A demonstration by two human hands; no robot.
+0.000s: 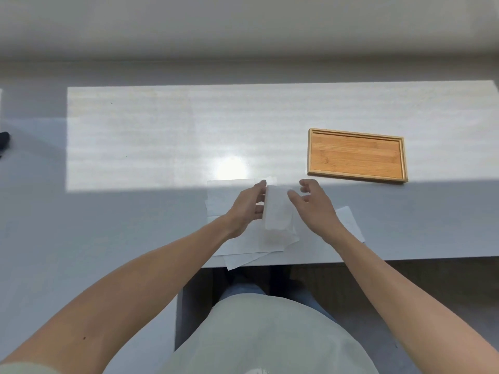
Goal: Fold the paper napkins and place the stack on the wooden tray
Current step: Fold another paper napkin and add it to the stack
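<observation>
White table [135, 130], left hand [244, 209] gripping folded white napkin stack [276, 209]

The setting looks like a plain office or test room, though nothing settles which. A long white table [162, 125] stands against a bare pale wall [243, 22] just behind it, and a sharp rectangle of sunlight falls across the tabletop. Below the table's near edge lies grey floor [405, 319].
</observation>
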